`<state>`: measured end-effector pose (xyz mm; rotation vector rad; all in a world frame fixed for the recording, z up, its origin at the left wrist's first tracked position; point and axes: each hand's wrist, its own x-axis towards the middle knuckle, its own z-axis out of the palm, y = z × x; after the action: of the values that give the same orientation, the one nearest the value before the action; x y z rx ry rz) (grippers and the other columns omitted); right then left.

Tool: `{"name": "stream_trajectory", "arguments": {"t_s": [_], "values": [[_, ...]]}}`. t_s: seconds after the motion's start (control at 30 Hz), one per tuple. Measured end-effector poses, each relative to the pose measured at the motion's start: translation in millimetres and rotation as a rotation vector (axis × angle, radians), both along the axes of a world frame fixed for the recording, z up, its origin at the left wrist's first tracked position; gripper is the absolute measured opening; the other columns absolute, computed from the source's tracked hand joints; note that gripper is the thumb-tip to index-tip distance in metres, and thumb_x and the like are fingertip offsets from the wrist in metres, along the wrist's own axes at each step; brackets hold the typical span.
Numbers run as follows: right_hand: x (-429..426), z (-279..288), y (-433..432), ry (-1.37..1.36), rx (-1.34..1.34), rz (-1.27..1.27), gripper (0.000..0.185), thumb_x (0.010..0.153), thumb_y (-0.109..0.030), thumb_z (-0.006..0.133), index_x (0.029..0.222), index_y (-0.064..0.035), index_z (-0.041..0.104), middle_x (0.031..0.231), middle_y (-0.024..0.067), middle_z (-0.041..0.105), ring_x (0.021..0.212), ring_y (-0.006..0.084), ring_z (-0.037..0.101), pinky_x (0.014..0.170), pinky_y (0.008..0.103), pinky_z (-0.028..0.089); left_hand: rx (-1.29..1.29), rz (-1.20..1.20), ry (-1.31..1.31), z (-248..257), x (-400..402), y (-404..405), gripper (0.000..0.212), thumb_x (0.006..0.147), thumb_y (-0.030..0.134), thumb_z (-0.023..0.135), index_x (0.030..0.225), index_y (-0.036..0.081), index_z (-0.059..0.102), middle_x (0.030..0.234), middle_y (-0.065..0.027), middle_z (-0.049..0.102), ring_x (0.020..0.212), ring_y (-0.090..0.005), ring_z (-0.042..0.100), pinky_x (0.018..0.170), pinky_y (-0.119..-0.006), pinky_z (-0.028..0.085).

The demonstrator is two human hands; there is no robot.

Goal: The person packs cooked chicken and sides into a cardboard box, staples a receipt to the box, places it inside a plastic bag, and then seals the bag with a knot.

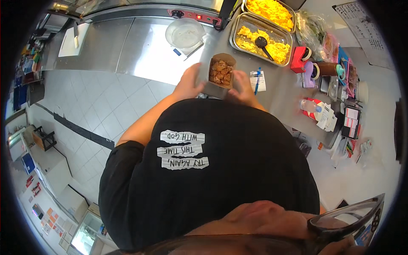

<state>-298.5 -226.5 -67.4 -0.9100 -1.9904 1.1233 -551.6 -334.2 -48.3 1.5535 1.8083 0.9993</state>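
An uncovered brown paperboard food box (222, 56) stands near the front edge of the steel counter, filled with browned, fried-looking pieces of food (220, 72). Just left of the box is my left hand (190, 82), its fingers apart and slightly blurred. On the box's right side, my right hand (240, 86) is close to or touching the wall, with the fingers blurred; whether it grips the box cannot be told. A printed paper slip (262, 83) with a blue pen (257, 79) across it lies right of my right hand.
A plastic bowl (185, 32) rests on a scale (193, 50) behind my left hand. Steel trays (234, 43) of yellow food, one with a black ladle (261, 42), stand behind the box. Right are a red tape dispenser (298, 60) and a bottle (308, 105). A knife (76, 35) lies on a white board (68, 47) far left.
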Motion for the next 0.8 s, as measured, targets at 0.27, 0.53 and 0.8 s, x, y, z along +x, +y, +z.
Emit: {"name": "stream_trajectory", "arguments": {"t_s": [0.27,0.53,0.8], "values": [[-9.2,-42.8,-2.5,-0.132,-0.012,0.047,0.045,0.083,-0.023,0.073,0.119,-0.0027,0.055,0.121,0.0148,0.052,0.107,0.0328,0.054,0.095,0.0428,0.042,0.209,-0.390,0.148,-55.1,14.9,46.8,0.049,0.086,0.014,0.068,0.131,0.002,0.052,0.136,-0.0182,0.052,0.120,-0.0373,0.051,0.102,-0.043,0.041],[-28.3,-5.3,48.0,-0.225,0.275,-0.150,0.069,0.078,-0.028,0.078,0.133,-0.0047,0.044,0.130,0.0125,0.052,0.114,0.0342,0.053,0.099,0.0426,0.042,0.270,-0.202,0.053,-44.9,22.6,49.3,0.023,0.085,0.008,0.064,0.107,0.006,0.059,0.112,-0.0122,0.055,0.111,-0.0346,0.051,0.095,-0.042,0.043],[-10.1,1.3,34.9,-0.531,0.419,0.411,0.077,0.078,-0.041,0.076,0.143,-0.0119,0.046,0.155,0.0111,0.034,0.144,0.0382,0.026,0.115,0.0484,0.025,0.235,-0.183,0.106,-43.9,19.1,54.7,0.027,0.082,0.014,0.066,0.107,0.008,0.055,0.122,-0.0110,0.052,0.115,-0.0334,0.050,0.099,-0.048,0.039]]}}
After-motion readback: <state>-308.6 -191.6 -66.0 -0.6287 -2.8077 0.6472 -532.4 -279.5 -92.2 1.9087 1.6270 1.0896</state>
